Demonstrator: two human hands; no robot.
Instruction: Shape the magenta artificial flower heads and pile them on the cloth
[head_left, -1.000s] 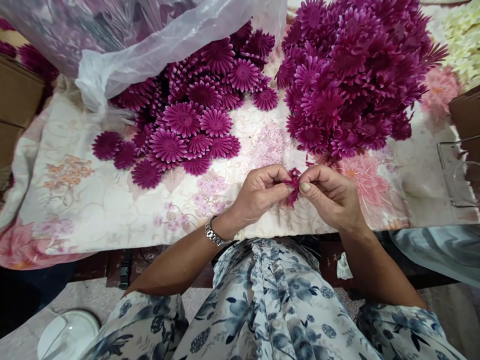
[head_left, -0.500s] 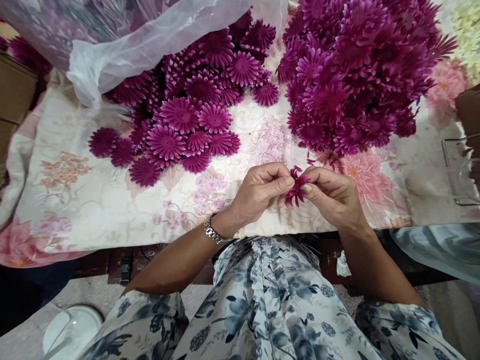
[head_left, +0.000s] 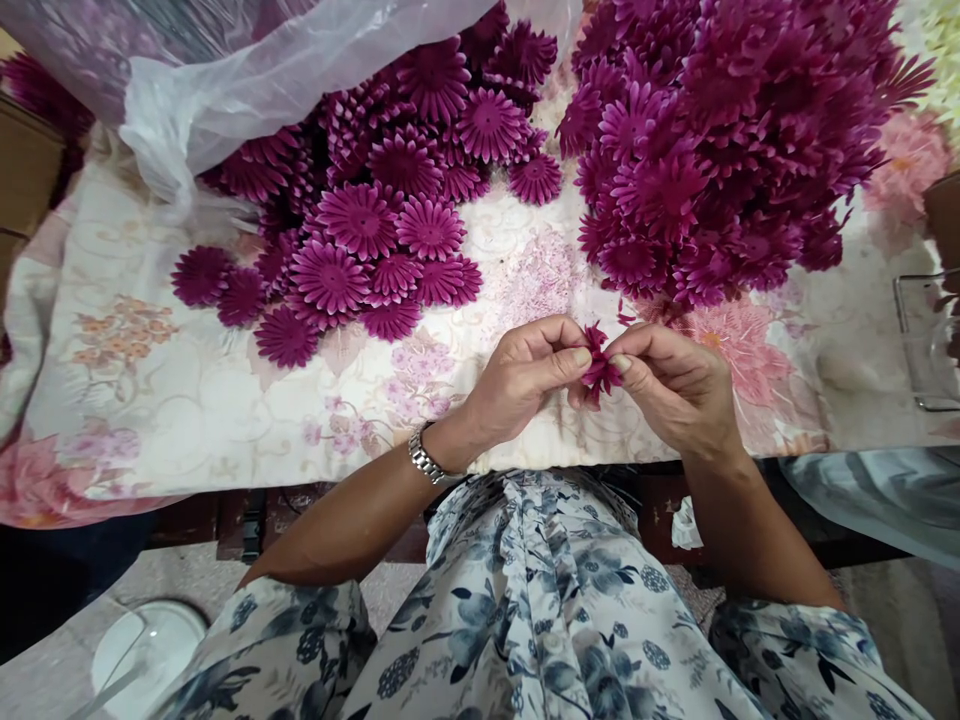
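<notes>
Centre of frame, just right of the middle: one small purple flower (head_left: pixel 601 370), raised in front of the near edge of the cloth-covered counter (head_left: pixel 210 410). Left hand (head_left: pixel 521 380) pinches it from the left, thumb pressed over the petals. Right hand (head_left: pixel 679 385) pinches its right edge between thumb and forefinger. Both grips are closed on the same piece; the other fingers curl under and their contact I cannot tell.

Change over the last second: the petals, bunched and crumpled between the fingertips at first, now stand out above and below the pinch. The thumb tips sit slightly farther apart. Flower and hands lie a little higher in the frame.

No change noted in the pile of flat flowers (head_left: pixel 330 275) at upper left, partly under the clear bag (head_left: pixel 180 110), nor in the fuller heap (head_left: pixel 697 170) at upper right. Both lie apart from the hands.

Reading: the petals are being worked open; this one flower remains in hand, unfinished as far as I can judge.
</notes>
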